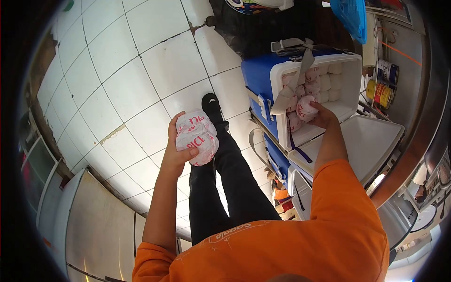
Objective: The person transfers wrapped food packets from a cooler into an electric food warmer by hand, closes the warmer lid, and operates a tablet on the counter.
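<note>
My left hand (177,157) is closed around two white paper-wrapped rice portions (196,138), printed "RICE" in red and held one against the other over the floor. My right hand (324,116) reaches into a blue cooler box (257,77) and grips a single wrapped rice portion (307,108) at its opening. Inside, several similar wrapped portions (312,88) are stacked in rows, some with red print and some plain white. Part of the stack is hidden behind a grey strap (287,94) and my right hand.
The cooler's white lid (359,141) hangs open. A second blue cooler (276,157) stands below. Yellow and blue cans (379,93) sit on the right. A pale cabinet (98,221) stands at lower left, on white floor tiles (112,84).
</note>
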Available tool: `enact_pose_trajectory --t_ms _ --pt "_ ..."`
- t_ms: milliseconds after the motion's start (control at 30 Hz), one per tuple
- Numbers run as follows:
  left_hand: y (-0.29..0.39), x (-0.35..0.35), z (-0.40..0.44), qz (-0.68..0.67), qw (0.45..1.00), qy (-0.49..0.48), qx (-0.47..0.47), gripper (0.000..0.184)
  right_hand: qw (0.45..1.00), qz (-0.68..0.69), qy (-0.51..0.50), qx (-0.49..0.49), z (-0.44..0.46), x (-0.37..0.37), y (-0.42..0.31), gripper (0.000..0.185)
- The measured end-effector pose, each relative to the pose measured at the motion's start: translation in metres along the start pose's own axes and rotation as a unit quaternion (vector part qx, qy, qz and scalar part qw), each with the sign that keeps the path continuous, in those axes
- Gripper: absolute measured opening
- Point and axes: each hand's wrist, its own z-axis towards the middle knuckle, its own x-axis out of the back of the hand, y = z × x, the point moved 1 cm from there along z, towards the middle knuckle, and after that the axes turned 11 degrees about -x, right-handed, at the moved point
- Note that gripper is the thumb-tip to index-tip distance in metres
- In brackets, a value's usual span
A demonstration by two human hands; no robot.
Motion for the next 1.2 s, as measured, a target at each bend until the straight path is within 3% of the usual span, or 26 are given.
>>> enact_pose_trajectory --t_ms 300,500,600,700,800,967,1100,1200 --pt "0.029 -0.008 -0.049 -0.003 0.999 0.009 -0.05 0.108 0.999 0.025 -0.015 0.022 -0.024 -0.003 -0.016 0.078" --pt "0.058 -0.001 -0.084 0.039 0.997 0.033 -0.054 0.116 0.963 -0.195 0.183 0.045 -0.03 -0.069 -0.051 0.085" --pt "0.051 0.01 -0.092 0.021 0.997 0.057 -0.055 0.116 0.961 -0.226 0.161 -0.008 -0.019 -0.071 -0.066 0.085" --pt "0.044 0.012 -0.096 0.013 0.996 0.068 -0.052 0.116 0.968 -0.217 0.124 0.003 -0.023 -0.07 -0.074 0.085" --pt "0.035 0.009 -0.096 0.002 0.996 0.075 -0.054 0.115 0.985 -0.133 0.105 0.02 -0.03 -0.073 -0.063 0.072" --pt "0.029 -0.004 -0.094 -0.005 0.997 0.058 -0.053 0.114 0.989 0.059 0.03 0.133 -0.03 -0.061 -0.024 0.063" --pt "0.04 -0.014 -0.106 -0.004 0.998 0.043 -0.054 0.113 0.919 0.26 -0.129 0.268 -0.033 -0.075 -0.007 0.053" --pt "0.049 -0.024 -0.123 -0.019 0.997 0.034 -0.07 0.112 0.848 0.288 -0.268 0.356 -0.04 -0.101 -0.012 0.047"
